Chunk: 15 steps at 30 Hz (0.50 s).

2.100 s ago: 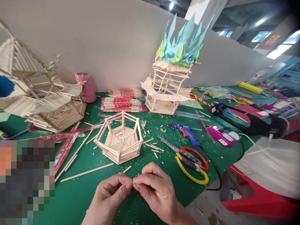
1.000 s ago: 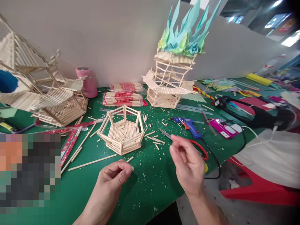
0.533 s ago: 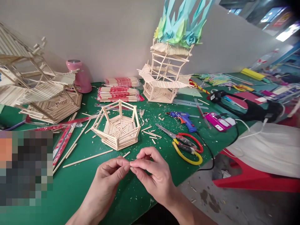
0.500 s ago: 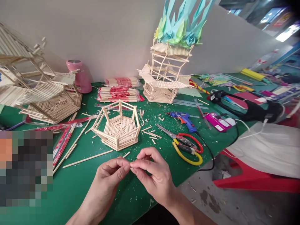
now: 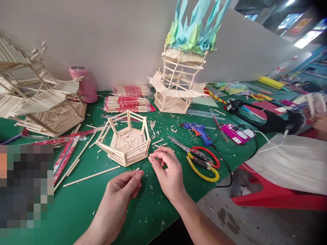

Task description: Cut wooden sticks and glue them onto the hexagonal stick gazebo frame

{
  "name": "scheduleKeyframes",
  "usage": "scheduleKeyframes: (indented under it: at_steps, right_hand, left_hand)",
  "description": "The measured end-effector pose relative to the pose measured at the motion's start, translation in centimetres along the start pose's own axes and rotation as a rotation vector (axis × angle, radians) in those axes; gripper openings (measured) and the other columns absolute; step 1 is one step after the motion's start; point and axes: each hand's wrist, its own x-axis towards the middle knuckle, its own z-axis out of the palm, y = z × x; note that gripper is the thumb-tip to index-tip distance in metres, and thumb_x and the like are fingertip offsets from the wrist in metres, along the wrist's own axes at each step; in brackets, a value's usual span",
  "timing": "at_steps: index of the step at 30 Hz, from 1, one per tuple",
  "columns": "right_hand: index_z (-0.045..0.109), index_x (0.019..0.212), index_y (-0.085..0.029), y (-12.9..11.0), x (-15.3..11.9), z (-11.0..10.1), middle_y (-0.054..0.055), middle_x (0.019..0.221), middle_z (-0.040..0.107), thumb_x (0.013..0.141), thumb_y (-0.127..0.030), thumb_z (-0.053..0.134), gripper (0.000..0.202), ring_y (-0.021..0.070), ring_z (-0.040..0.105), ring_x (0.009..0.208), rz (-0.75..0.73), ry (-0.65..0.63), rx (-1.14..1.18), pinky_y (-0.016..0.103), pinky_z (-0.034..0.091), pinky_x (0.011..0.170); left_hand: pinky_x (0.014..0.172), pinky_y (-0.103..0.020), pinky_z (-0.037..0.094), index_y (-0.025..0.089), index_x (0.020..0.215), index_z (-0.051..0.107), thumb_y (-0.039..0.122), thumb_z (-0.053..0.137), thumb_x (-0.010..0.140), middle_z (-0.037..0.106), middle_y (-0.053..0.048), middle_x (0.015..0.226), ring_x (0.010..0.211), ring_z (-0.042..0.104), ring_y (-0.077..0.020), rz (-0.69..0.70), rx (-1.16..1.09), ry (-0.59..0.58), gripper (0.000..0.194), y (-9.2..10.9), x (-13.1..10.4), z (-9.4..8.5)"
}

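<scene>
Just in front of me stands a small basket-like frame of wooden sticks (image 5: 127, 154), with a woven-looking stick floor and a raised open rail. My left hand (image 5: 120, 197) hovers over the green table, thumb and forefinger pinched; anything between them is too small to make out. Close to the frame's right front corner is my right hand (image 5: 167, 173), its thumb and fingertips also pressed together, with any held thing hidden. Scissors (image 5: 201, 160) with red and yellow handles lie to its right, and beyond them a blue glue gun (image 5: 198, 132).
Stick towers (image 5: 176, 98) stand at the back and far left, one topped with blue paper. Bundled sticks (image 5: 127, 103), a pink bottle (image 5: 85, 85), a magenta power strip (image 5: 236, 133) and loose stick pieces lie around. A red stool (image 5: 270, 197) adjoins the table's right edge.
My hands have come apart from touching fingertips. The right hand has moved up toward the stick frame, while the left stays low. Part of another person's hand has appeared at the far right.
</scene>
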Motion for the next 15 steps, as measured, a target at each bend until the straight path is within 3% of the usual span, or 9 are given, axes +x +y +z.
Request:
scheduleKeyframes:
  at_steps: [7,15]
  right_hand:
    - [0.062,0.078,-0.019,0.8,0.6,1.1,0.005,0.084,0.057,0.083,-0.02,0.054,0.009,0.0171,0.057,0.077,0.066,-0.007,-0.048,0.028,0.047,0.062]
    - [0.062,0.078,-0.02,1.3,0.4,1.7,0.005,0.085,0.057,0.083,-0.021,0.055,0.008,0.017,0.057,0.078,0.081,-0.007,-0.053,0.029,0.049,0.065]
  left_hand:
    - [0.05,-0.022,0.026,0.01,0.082,0.069,0.041,0.075,0.057,0.052,0.003,0.054,0.048,0.036,-0.0063,0.03,-0.079,0.015,0.04,1.1,1.1,2.0]
    - [0.047,-0.018,0.03,0.011,0.093,0.064,0.028,0.073,0.063,0.052,0.004,0.053,0.045,0.036,-0.0039,0.038,-0.362,-0.033,0.035,0.4,2.5,3.3]
